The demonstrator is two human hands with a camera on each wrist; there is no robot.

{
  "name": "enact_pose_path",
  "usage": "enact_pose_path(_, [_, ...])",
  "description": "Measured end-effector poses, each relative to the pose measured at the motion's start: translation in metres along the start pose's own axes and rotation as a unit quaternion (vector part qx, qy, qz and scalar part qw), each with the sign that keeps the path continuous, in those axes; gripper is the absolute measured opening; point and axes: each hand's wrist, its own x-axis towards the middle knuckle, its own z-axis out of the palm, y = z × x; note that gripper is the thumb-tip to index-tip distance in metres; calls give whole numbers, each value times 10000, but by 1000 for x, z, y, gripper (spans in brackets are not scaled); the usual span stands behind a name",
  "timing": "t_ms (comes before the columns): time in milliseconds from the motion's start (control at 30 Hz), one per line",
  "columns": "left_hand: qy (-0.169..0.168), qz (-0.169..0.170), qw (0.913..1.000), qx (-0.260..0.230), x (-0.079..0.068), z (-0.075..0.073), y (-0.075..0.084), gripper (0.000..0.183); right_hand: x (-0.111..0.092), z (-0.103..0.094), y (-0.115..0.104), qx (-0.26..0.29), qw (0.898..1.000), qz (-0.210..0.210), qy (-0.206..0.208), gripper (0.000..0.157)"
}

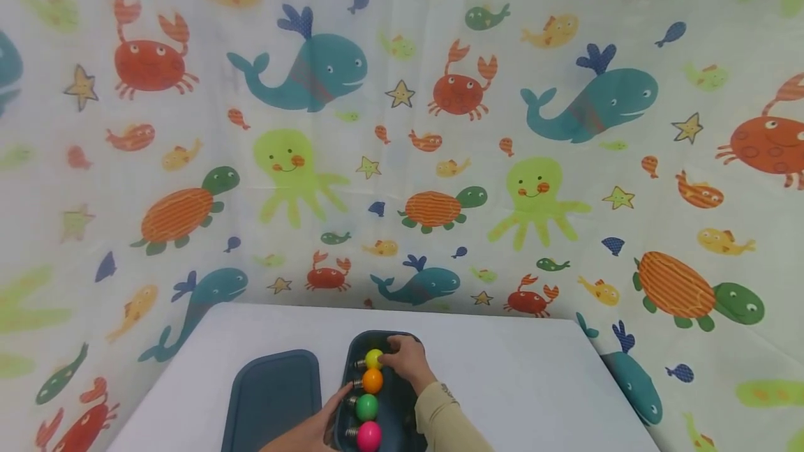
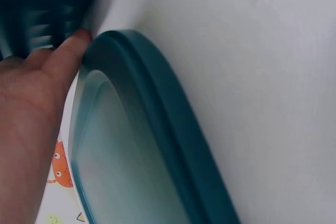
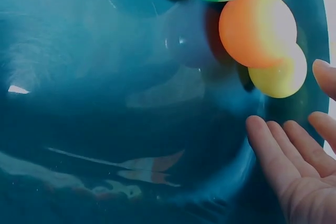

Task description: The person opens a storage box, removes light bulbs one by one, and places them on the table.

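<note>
Four-sided and deep, a dark teal container (image 1: 397, 403) holds a row of colored light bulbs with screw bases along its left side. From far to near they are a yellow bulb (image 1: 375, 358), an orange bulb (image 1: 373, 381), a green bulb (image 1: 367, 407) and a pink bulb (image 1: 369, 436). My right hand (image 1: 411, 361) is over the far end of the container, beside the yellow bulb. In the right wrist view its fingers (image 3: 273, 150) are extended, apart from that bulb. My left hand (image 1: 308, 431) touches the container's left outer wall with extended fingers.
A flat dark teal lid (image 1: 276, 393) lies left of the container, close to my left hand. Both are on a white table (image 1: 502, 382). Behind the table hangs a curtain (image 1: 389, 159) printed with sea animals.
</note>
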Motion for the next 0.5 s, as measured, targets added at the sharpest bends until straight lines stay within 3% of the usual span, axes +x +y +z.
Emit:
enact_pose_path(300, [-84,-8,9998,-173,0,0,2,98,-1,1,0,294,9993,155,-195,46])
enact_pose_path(500, [-101,86,9999,-20,0,2,0,101,-1,6,2,424,9985,267,-230,47])
